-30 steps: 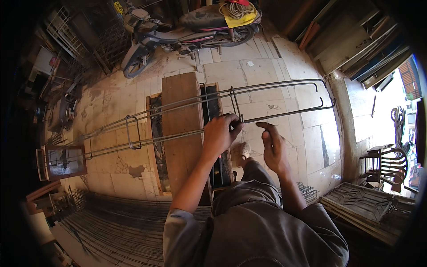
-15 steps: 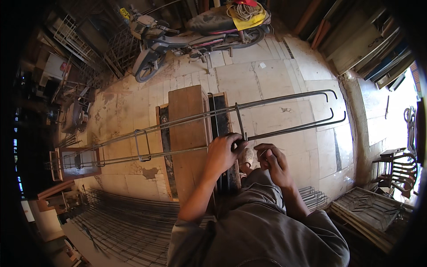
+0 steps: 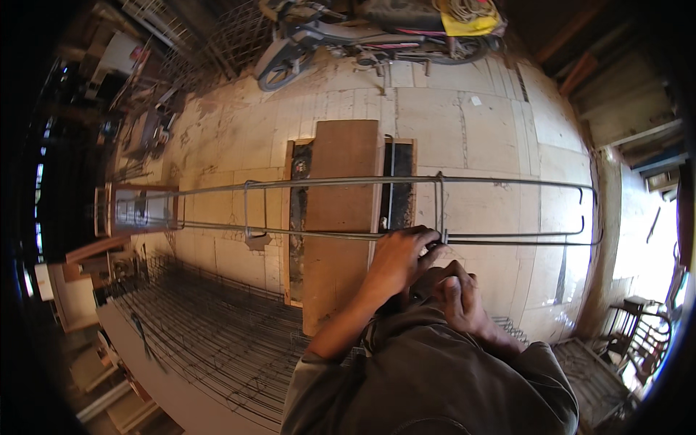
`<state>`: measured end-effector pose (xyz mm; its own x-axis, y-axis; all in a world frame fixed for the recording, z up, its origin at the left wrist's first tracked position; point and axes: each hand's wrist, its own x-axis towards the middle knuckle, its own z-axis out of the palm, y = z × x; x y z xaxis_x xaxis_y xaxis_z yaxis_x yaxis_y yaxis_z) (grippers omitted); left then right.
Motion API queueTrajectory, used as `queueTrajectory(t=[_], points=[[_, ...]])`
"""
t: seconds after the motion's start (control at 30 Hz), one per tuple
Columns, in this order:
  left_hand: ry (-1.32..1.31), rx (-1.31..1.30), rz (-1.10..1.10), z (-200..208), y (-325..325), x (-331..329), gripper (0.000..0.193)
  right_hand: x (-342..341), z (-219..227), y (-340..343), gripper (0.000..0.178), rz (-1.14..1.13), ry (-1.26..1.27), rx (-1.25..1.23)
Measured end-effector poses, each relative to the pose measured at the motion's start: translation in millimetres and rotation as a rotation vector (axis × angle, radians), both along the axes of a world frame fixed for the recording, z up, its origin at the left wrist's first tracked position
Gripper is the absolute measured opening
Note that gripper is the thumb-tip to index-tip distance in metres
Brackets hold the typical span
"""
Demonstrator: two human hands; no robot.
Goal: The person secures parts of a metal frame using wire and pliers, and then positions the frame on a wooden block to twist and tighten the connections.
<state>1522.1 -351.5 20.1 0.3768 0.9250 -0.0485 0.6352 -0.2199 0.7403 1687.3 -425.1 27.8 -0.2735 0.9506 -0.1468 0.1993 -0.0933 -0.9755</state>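
Left hand (image 3: 397,262) clenched around the near bar of the long rebar cage (image 3: 406,206), right beside an upright stirrup (image 3: 440,206); right hand (image 3: 461,299) hovers just below, grip unclear. The cage lies across a wooden board (image 3: 341,217) over the tiled floor. It looks heavy, rigid and springy lengthwise; best gripped near stirrups. No labels are visible; only a yellow bundle (image 3: 471,16) on the parked motorcycle (image 3: 362,32).

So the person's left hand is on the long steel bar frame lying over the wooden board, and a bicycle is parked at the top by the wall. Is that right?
Not quite: the head view shows a motorcycle parked at the top, not a bicycle. The rest holds: the left hand grips the steel bar frame where it crosses the wooden board, with the right hand close beside it.
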Motion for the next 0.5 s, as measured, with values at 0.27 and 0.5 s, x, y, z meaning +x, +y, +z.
queueTrajectory(t=[0.27,0.5], points=[[-0.036,-0.049,-0.048,-11,-2,-6,0.021,-27,-7,27,0.055,-0.044,0.401,0.128],[-0.064,0.014,-0.021,-30,-6,3,0.016,-49,46,42,0.043,0.258,0.43,0.09]])
